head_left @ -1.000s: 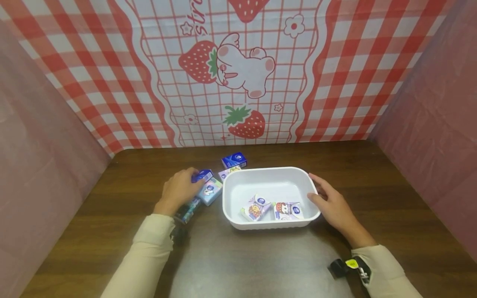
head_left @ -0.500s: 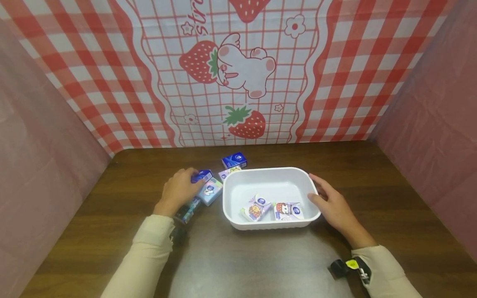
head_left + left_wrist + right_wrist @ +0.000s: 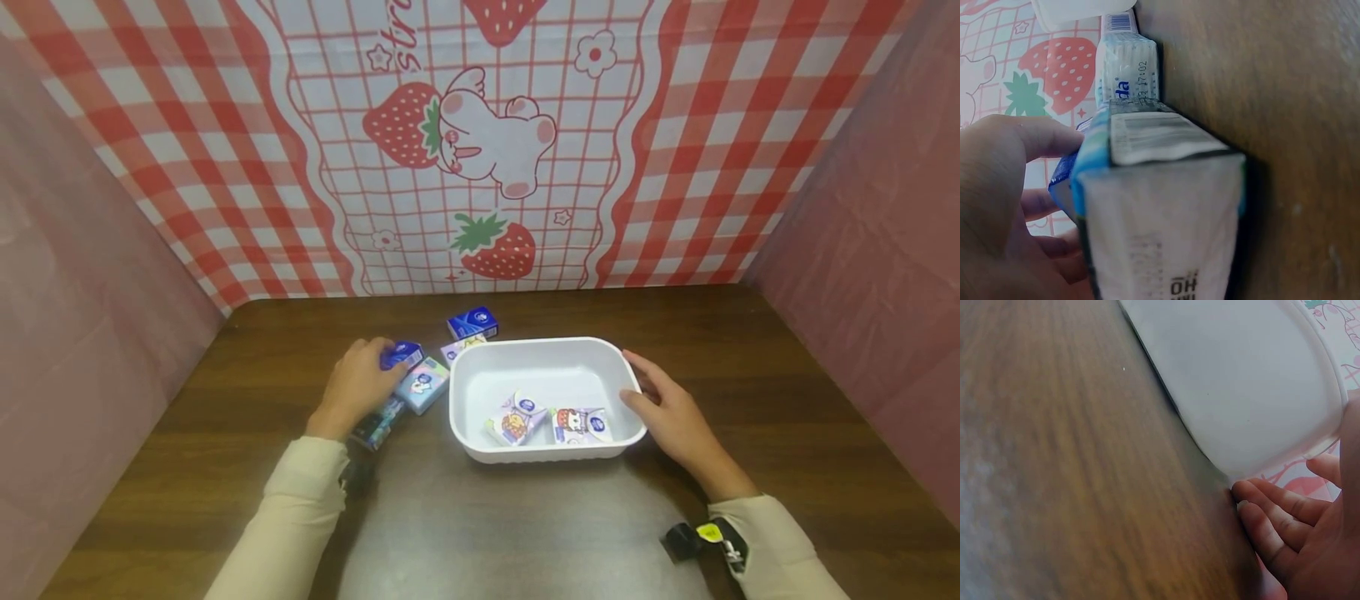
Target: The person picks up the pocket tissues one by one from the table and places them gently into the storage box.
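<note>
My left hand (image 3: 352, 383) pinches a dark blue tissue pack (image 3: 402, 355) between thumb and fingers, left of the white plastic basin (image 3: 547, 455). Touching or close to that pack lies a light blue tissue pack (image 3: 422, 384). Beneath the hand sits a dark patterned pack (image 3: 380, 423), whose pale end (image 3: 1160, 231) looms large in the left wrist view. My right hand (image 3: 678, 421) holds the basin's right end, thumb over the rim, fingers outside. Inside the basin lie two cartoon-printed tissue packs, a tilted one (image 3: 516, 422) and a flatter one (image 3: 581, 426).
Behind the basin's left corner are another dark blue pack (image 3: 473, 322) and a pale pack (image 3: 459, 346), partly hidden by the rim. A red-and-white strawberry cloth (image 3: 495, 192) hangs at the back of the wooden table (image 3: 225, 417). Pink cloth walls flank both sides.
My left hand and the dark blue pack in it have shifted slightly to the left. The right hand and the basin stay practically where they were.
</note>
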The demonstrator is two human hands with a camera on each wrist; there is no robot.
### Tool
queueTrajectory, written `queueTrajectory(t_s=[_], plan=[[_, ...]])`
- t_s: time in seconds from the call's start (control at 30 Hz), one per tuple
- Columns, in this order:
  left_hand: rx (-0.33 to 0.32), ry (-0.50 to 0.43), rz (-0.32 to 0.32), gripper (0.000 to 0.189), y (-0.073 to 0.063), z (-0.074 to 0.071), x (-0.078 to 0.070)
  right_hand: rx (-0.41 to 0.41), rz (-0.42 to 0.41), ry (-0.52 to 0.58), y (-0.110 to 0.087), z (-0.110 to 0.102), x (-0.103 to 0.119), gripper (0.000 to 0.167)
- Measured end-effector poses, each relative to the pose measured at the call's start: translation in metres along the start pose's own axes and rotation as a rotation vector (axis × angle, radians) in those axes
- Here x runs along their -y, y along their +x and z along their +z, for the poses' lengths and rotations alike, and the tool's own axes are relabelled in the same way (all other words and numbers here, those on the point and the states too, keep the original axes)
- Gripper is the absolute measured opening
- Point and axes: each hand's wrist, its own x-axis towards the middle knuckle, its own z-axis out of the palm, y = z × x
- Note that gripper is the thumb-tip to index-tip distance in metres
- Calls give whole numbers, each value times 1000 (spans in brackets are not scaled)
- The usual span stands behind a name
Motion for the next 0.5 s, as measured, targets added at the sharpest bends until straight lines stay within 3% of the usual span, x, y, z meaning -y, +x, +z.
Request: queueTrajectory(t_s=[0.3, 0.5], plan=[[-25, -9, 41, 53, 1, 2, 0, 0, -3, -6, -1, 0, -1, 59], [-35, -28, 35, 57, 1, 3, -2, 0, -13, 1, -1, 0, -3, 59]])
